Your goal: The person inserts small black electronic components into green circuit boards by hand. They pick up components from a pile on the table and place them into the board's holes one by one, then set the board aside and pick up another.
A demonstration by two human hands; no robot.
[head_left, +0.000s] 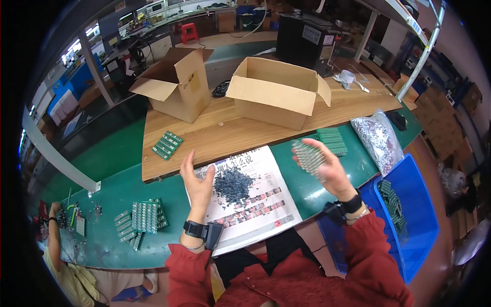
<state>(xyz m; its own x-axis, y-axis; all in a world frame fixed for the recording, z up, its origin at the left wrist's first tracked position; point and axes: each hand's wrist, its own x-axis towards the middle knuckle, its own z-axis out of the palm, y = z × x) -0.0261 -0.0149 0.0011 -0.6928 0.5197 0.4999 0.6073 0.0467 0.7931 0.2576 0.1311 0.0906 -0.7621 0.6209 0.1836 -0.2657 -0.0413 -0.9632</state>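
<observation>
My right hand grips a panel of small circuit boards, raised over the green table and slightly blurred. Fingers apart and holding nothing, my left hand hovers at the left edge of a newspaper. On that paper, between my hands, lies a heap of small dark pieces, too small to name. Left of my left forearm are stacked green circuit boards. More green boards lie beyond my right hand, and another small group of boards rests on the wooden board.
Two open cardboard boxes stand on the wooden surface. A clear bag of small parts sits at right, above a blue bin containing circuit boards. At far left, another person's arm reaches over the table near small parts.
</observation>
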